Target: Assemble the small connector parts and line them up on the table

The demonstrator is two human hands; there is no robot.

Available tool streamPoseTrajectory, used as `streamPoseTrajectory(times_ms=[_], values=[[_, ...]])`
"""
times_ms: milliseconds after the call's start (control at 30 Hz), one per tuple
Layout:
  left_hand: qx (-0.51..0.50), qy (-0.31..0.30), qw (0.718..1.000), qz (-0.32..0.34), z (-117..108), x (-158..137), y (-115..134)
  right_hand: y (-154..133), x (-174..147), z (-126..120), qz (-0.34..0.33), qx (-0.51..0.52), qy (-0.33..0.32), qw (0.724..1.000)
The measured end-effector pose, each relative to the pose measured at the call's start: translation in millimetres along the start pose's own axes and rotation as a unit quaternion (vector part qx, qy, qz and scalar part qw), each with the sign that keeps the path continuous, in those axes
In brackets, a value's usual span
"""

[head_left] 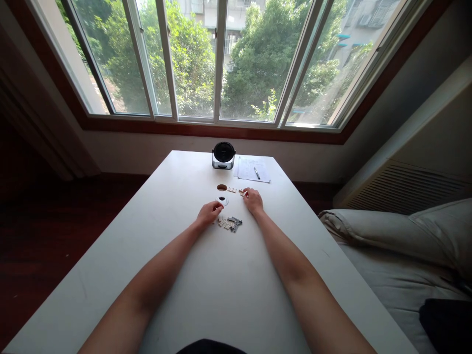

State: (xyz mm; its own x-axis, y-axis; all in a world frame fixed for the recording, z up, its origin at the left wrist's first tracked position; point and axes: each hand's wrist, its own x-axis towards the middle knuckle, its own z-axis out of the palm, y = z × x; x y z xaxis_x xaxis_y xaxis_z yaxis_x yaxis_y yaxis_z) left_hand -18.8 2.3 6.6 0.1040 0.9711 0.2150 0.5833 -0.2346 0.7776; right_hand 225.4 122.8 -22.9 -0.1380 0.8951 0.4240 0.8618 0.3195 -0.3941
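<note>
My left hand (210, 212) rests on the white table (177, 268), its fingers pinched together. Just beyond the fingertips lies a white or clear ring with a dark centre (221, 199). Whether those fingers hold anything is too small to see. My right hand (253, 200) is closed at the fingertips over small beige pieces (241, 192); what lies between the fingers is hidden. To its left is a flat, studded beige piece (232, 190). A loose pile of beige and grey toy-brick-like pieces (230, 224) sits nearer me, to the right of my left hand.
A round brown spot, perhaps a hole or dish (221, 187), lies beyond the ring. At the far edge stands a small black fan-like device (223, 155), with paper sheets (249, 168) and a pen (257, 173) beside it. A sofa (391, 231) borders the right side.
</note>
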Motion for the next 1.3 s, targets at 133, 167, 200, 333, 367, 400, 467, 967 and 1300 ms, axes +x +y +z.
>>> streamPoseTrajectory(times_ms=[133,167,200,333,367,400,467,967,1300], values=[[-0.001,-0.001,1.0,0.0,-0.7,0.0,1.3,-0.9,0.0,-1.2,-0.007,0.004,-0.014,1.0],[0.0,-0.002,1.0,0.0,-0.8,0.1,1.4,-1.0,-0.1,-1.2,-0.009,0.004,-0.015,1.0],[0.001,-0.002,1.0,0.001,-0.8,0.3,1.3,-1.1,-0.1,-1.3,-0.01,0.004,-0.016,1.0],[0.004,-0.004,1.0,0.001,-0.7,0.4,0.6,-3.1,0.0,-1.5,-0.007,-0.016,-0.015,1.0],[0.004,-0.003,1.0,0.002,-0.6,0.3,0.4,-3.9,0.2,-1.7,-0.007,-0.025,-0.013,1.0],[0.004,-0.002,1.0,0.003,-0.4,0.1,0.2,-4.8,0.5,-2.0,-0.007,-0.032,-0.011,0.999],[0.004,-0.001,1.0,0.003,-0.1,-0.2,-0.3,-6.6,1.2,-2.8,-0.006,-0.044,-0.009,0.999],[0.01,0.011,1.0,0.007,1.9,0.3,-0.6,-18.5,2.4,-8.7,0.0,-0.086,-0.053,0.995],[0.01,0.007,1.0,-0.009,-0.4,-1.4,5.2,-16.2,0.8,-8.1,0.002,-0.068,-0.029,0.997]])
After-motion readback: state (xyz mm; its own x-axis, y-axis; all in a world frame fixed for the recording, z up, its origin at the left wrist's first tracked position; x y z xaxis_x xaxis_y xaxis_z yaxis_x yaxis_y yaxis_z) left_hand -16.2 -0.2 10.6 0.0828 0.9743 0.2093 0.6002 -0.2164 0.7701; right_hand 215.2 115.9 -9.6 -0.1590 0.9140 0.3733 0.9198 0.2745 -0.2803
